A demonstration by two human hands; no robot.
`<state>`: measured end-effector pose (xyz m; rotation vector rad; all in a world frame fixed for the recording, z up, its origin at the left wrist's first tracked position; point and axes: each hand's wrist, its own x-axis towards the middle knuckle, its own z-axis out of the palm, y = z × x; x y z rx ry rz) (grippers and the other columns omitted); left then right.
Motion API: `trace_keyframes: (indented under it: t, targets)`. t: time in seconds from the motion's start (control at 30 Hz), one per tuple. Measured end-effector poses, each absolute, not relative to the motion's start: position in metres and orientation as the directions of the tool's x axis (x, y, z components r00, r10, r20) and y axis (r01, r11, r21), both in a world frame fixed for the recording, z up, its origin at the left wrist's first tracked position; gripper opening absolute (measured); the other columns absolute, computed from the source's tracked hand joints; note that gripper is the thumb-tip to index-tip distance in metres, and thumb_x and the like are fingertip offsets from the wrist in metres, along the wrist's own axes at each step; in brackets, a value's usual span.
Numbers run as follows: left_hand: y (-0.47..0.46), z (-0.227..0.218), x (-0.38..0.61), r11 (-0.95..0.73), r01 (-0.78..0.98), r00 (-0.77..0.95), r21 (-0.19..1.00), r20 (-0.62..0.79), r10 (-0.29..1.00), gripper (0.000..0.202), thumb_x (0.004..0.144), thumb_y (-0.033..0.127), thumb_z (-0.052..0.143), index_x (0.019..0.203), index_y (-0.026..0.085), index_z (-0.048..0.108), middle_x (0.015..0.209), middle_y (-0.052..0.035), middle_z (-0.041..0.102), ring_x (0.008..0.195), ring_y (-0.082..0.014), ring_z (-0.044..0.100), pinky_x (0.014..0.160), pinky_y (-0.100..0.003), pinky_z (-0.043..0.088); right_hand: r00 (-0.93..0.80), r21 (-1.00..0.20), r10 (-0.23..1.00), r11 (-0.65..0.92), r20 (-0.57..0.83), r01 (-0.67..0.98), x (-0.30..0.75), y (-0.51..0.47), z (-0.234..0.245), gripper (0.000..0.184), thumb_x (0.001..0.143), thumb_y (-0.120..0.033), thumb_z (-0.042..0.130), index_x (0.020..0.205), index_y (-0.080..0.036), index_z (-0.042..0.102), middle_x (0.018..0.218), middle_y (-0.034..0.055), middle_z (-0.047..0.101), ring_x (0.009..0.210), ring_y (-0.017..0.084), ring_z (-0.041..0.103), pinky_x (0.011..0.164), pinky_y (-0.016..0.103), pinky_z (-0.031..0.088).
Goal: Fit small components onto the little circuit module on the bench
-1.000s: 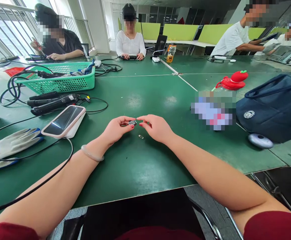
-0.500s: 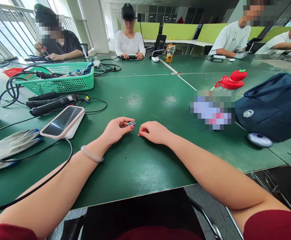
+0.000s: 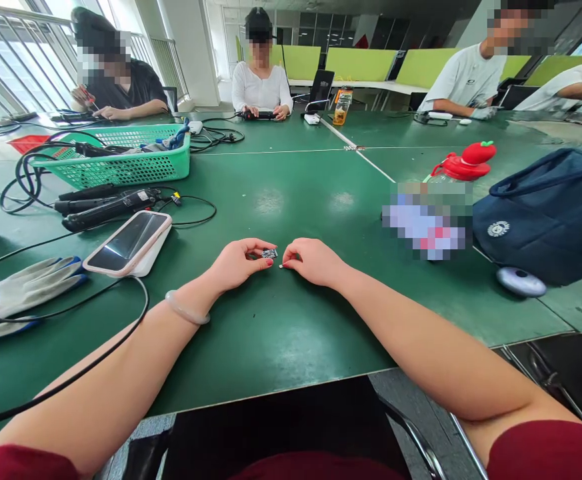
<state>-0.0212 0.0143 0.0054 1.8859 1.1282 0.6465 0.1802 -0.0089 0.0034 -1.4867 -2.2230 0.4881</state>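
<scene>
My left hand (image 3: 238, 262) pinches a small dark circuit board (image 3: 269, 253) between thumb and fingertips, just above the green table (image 3: 291, 200). My right hand (image 3: 313, 261) is closed in a pinch on a tiny metal part (image 3: 281, 266) right beside the board; the two pieces are almost touching. A pale bangle (image 3: 187, 310) sits on my left wrist.
A phone in a pink case (image 3: 127, 243), white gloves (image 3: 18, 293), black cables and tools (image 3: 103, 203) and a green basket (image 3: 118, 157) lie at the left. A bottle with a red lid (image 3: 458, 167), a navy bag (image 3: 545, 213) and a grey puck (image 3: 521, 282) stand at the right. Other people sit across the table.
My right hand left the board, dropped to the table, picked up the tiny metal part that lay there, and brought it beside the board. My left hand moved slightly right.
</scene>
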Motion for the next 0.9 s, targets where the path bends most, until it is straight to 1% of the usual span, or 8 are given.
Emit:
trace_keyframes:
  t: [0.13, 0.27, 0.47, 0.6, 0.77, 0.9]
  targets:
    - [0.014, 0.005, -0.021, -0.234, 0.432, 0.463, 0.871, 0.009, 0.886, 0.044, 0.068, 0.040, 0.069, 0.106, 0.019, 0.067, 0.090, -0.0055, 0.070, 0.077, -0.0164, 0.061, 0.078, -0.033, 0.048, -0.212, -0.592, 0.928, 0.361, 0.308, 0.720, 0.177, -0.012, 0.006, 0.009, 0.081, -0.018, 0.062, 0.073, -0.019, 0.066, 0.074, -0.0001, 0.059, 0.066, 0.011, 0.050, 0.063, 0.025, 0.037]
    - [0.011, 0.007, -0.018, -0.234, 0.412, 0.473, 0.880, 0.013, 0.881, 0.041, 0.067, 0.041, 0.070, 0.101, 0.019, 0.068, 0.088, -0.0048, 0.070, 0.076, -0.0164, 0.061, 0.075, -0.032, 0.048, -0.221, -0.628, 0.894, 0.434, 0.390, 0.645, 0.168, -0.017, 0.007, 0.010, 0.082, -0.015, 0.060, 0.076, -0.019, 0.066, 0.075, -0.0002, 0.059, 0.066, 0.011, 0.049, 0.063, 0.024, 0.038]
    - [0.009, 0.009, -0.016, -0.246, 0.425, 0.483, 0.871, 0.012, 0.876, 0.038, 0.066, 0.039, 0.070, 0.098, 0.018, 0.069, 0.086, -0.0038, 0.069, 0.074, -0.0155, 0.060, 0.073, -0.030, 0.048, -0.254, -0.611, 0.875, 0.472, 0.412, 0.635, 0.164, -0.019, 0.006, 0.011, 0.082, -0.014, 0.059, 0.076, -0.019, 0.067, 0.079, 0.0004, 0.061, 0.067, 0.011, 0.051, 0.065, 0.024, 0.040]
    - [0.010, 0.008, -0.016, -0.245, 0.423, 0.487, 0.873, 0.009, 0.873, 0.038, 0.067, 0.038, 0.069, 0.100, 0.018, 0.069, 0.087, -0.0040, 0.070, 0.075, -0.0161, 0.061, 0.074, -0.031, 0.048, -0.251, -0.609, 0.878, 0.467, 0.408, 0.641, 0.165, -0.020, 0.006, 0.010, 0.082, -0.015, 0.060, 0.077, -0.019, 0.068, 0.078, 0.0007, 0.061, 0.066, 0.011, 0.051, 0.065, 0.025, 0.040]
    - [0.010, 0.008, -0.017, -0.218, 0.390, 0.507, 0.895, -0.011, 0.862, 0.039, 0.070, 0.036, 0.066, 0.105, 0.018, 0.068, 0.092, -0.0052, 0.071, 0.081, -0.0180, 0.062, 0.077, -0.032, 0.048, -0.256, -0.604, 0.877, 0.468, 0.405, 0.645, 0.165, -0.021, 0.007, 0.010, 0.083, -0.018, 0.060, 0.078, -0.020, 0.069, 0.078, 0.0003, 0.061, 0.066, 0.011, 0.050, 0.064, 0.025, 0.039]
    - [0.009, 0.009, -0.017, -0.196, 0.362, 0.502, 0.911, -0.013, 0.865, 0.040, 0.070, 0.036, 0.067, 0.106, 0.018, 0.069, 0.092, -0.0052, 0.071, 0.083, -0.0189, 0.063, 0.080, -0.033, 0.048, -0.246, -0.595, 0.874, 0.469, 0.419, 0.653, 0.164, -0.022, 0.007, 0.009, 0.082, -0.019, 0.061, 0.078, -0.020, 0.069, 0.077, 0.0004, 0.061, 0.065, 0.011, 0.050, 0.064, 0.025, 0.039]
